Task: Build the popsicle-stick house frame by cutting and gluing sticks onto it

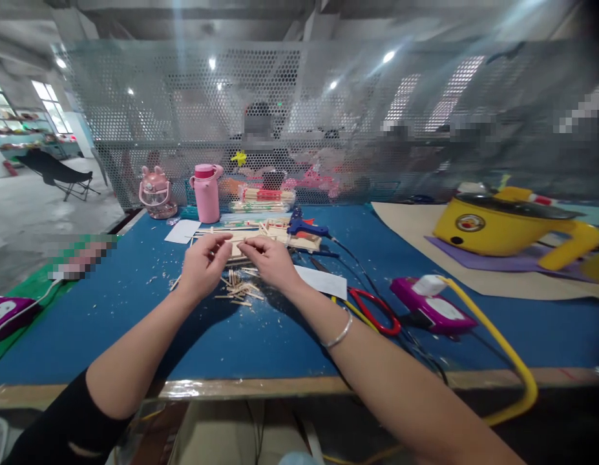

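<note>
The left hand [201,266] curls, thumb near fingers; whether it grips anything, I cannot tell. Short wooden sticks [238,289] lie heaped between the wrists on the bench [221,352]. The right hand [276,261] bunches its fingertips, grip unclear. A light pinch suits thin wood; knuckles best avoid the blue glue gun [309,228].
</note>
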A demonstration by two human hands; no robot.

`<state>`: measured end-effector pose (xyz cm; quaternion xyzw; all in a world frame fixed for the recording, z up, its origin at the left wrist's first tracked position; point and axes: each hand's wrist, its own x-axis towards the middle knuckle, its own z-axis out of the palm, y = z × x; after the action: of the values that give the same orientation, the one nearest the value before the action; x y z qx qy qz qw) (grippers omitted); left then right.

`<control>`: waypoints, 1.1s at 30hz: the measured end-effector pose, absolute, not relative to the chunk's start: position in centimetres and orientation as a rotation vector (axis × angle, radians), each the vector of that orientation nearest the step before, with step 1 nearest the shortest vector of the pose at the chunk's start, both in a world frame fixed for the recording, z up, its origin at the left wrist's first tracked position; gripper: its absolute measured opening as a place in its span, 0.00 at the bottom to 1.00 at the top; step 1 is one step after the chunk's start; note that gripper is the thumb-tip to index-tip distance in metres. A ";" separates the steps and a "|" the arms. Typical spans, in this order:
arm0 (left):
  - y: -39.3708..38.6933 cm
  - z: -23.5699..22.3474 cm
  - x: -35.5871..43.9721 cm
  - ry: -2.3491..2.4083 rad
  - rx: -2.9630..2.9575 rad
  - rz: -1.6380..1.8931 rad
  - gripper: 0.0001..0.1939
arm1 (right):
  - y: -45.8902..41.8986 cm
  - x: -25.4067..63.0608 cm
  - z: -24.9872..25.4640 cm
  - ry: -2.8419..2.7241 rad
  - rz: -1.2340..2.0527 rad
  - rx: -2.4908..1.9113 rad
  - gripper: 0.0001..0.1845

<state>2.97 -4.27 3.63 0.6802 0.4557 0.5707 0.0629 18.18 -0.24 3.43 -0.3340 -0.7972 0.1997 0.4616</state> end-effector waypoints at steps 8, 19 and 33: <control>-3.8 2.4 3.8 1.306 1.760 1.587 0.11 | -1.3 18.2 4.1 -2.246 0.170 -0.860 0.07; -4.0 2.9 4.1 1.178 1.641 1.561 0.13 | -1.1 28.0 7.4 -2.575 -0.044 -2.062 0.19; -4.4 3.2 5.2 0.902 1.236 1.248 0.18 | -6.4 29.3 5.1 -2.480 0.013 -2.083 0.18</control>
<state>5.21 -4.43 3.16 0.5225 0.3810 0.5275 0.5510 29.33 -6.44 5.07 -0.6424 -0.7648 0.0039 -0.0487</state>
